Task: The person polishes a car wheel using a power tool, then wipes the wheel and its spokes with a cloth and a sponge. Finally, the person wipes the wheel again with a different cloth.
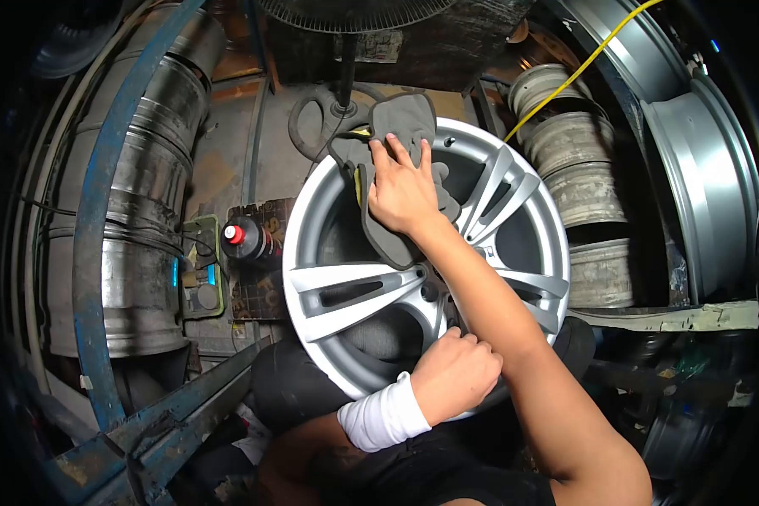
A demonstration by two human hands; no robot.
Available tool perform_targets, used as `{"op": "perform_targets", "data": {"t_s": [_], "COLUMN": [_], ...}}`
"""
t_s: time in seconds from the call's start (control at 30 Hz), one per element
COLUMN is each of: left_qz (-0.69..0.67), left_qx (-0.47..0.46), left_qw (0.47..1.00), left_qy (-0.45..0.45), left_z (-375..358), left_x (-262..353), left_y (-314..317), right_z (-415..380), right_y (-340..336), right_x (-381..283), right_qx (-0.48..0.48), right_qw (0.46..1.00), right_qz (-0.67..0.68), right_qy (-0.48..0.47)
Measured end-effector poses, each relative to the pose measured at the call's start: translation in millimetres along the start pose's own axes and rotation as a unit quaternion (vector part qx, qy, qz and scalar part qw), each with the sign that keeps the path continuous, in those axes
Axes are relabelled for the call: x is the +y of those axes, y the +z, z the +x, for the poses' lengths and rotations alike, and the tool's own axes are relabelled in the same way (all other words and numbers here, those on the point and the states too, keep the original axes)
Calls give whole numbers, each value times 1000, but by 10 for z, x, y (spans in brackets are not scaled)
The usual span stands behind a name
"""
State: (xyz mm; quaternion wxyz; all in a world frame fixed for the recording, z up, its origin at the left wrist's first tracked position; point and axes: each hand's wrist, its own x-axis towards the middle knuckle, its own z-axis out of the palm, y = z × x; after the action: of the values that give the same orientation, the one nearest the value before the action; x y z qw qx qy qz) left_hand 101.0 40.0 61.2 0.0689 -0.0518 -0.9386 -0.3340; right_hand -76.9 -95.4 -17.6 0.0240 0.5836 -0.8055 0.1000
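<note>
A silver alloy wheel rim with paired spokes lies face up in front of my body. Grey work gloves are draped over its upper left part. On top of these gloves rests my right hand, its fingers spread; the thumb is hard to see. My left hand, with a white wristband behind it, is closed in a fist over the rim's lower edge. Its fingertips are curled in beside my right forearm, and whatever they hold, if anything, is hidden.
A black bottle with a red cap stands left of the rim, by a green-edged tray. Metal rims are stacked behind a blue frame bar. More rims fill the right side, near a yellow cable. A fan stands behind.
</note>
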Motion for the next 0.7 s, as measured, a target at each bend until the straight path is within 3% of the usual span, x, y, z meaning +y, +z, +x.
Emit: {"op": "perform_targets", "data": {"t_s": [0.03,0.13,0.27,0.37,0.47,0.5,0.53,0.57,0.6,0.63,0.7], "left_qz": [0,-7,2,8,-1,-2,0,1,2,-8,-22], "left_qx": [1,-8,-3,4,9,15,21,27,33,28,21], "left_qw": [1000,1000,1000,1000,1000,1000,1000,1000,999,1000,1000], "left_qy": [-2,1,-5,-9,-5,-3,-2,-1,1,1,4], "left_z": [5,1,6,8,1,7,10,14,13,7,7], "left_x": [9,46,51,47,60,54,52,53,62,77,85], "left_y": [27,79,83,89,24,3,-2,-3,2,8,9], "right_z": [-11,-71,-715,-1096,-1421,-1655,-1823,-1991,-2158,-2250,-2438], "right_y": [42,-29,50,-95,-601,-569,-606,-643,-680,-835,-1158], "right_x": [1,34,203,282,401,589,764,939,1115,1235,1285], "right_qx": [60,-26,76,35,-136,-60,-1,104,217,307,395], "right_qw": [998,1000,994,994,965,944,868,732,592,520,543], "right_qz": [6,16,73,104,182,258,411,582,685,705,650], "right_qy": [-12,3,-42,-20,129,197,279,338,366,372,355]}}
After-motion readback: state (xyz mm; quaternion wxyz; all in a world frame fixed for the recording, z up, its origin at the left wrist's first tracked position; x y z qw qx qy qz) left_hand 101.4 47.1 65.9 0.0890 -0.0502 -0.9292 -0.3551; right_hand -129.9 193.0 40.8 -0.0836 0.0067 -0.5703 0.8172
